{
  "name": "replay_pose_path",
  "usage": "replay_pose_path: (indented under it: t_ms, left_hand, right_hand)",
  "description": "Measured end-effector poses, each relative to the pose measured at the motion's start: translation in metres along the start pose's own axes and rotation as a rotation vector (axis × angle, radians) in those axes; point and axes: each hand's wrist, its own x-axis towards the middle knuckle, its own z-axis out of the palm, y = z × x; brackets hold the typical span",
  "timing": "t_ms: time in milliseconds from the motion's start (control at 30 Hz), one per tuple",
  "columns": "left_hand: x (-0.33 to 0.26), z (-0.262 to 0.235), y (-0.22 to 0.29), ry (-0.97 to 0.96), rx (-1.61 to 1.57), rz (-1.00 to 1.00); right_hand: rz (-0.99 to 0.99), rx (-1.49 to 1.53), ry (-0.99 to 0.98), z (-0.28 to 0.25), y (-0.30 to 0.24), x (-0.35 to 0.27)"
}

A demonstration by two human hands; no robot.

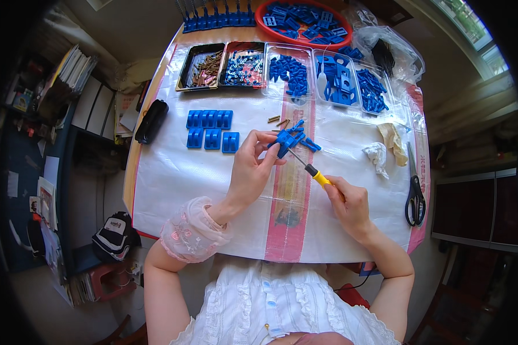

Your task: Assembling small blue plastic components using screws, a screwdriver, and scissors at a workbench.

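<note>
Near the middle of the table, my left hand (pixel 252 164) pinches a blue plastic part (pixel 282 144) between thumb and fingers. My right hand (pixel 348 204) is wrapped round the yellow and black handle of a screwdriver (pixel 319 176). Its shaft points up and left, with the tip at or close to the blue part; the exact contact is too small to make out. Just beyond lie a few loose brass-coloured screws (pixel 274 119) and small blue plastic pieces (pixel 311 145). Left of my left hand, several blue blocks (pixel 211 138) sit in two rows.
Along the back stand trays of brass screws (pixel 206 72), small nuts (pixel 244 66) and blue pieces (pixel 288 75). Behind them is a red basin (pixel 262 30) of blue parts. Black scissors (pixel 415 201) and crumpled paper (pixel 376 158) lie at right, a black case (pixel 152 122) at left.
</note>
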Motion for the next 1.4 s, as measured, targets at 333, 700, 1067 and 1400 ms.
replay_pose_path:
  t_ms: [333, 700, 1067, 1400]
  left_hand:
    - [-0.001, -0.001, -0.001, -0.009, -0.012, -0.001]
    - [-0.003, -0.003, -0.001, -0.013, 0.001, -0.012]
    - [-0.004, -0.004, -0.002, -0.005, -0.017, -0.023]
    - [-0.006, -0.003, 0.0, -0.026, -0.002, -0.039]
  right_hand:
    - [0.057, 0.018, -0.05, -0.005, -0.01, 0.0]
    - [-0.065, -0.044, 0.036, -0.002, -0.003, 0.003]
    - [0.084, 0.088, -0.115, -0.008, -0.012, 0.002]
    - [-0.077, 0.021, 0.069, -0.002, -0.007, 0.001]
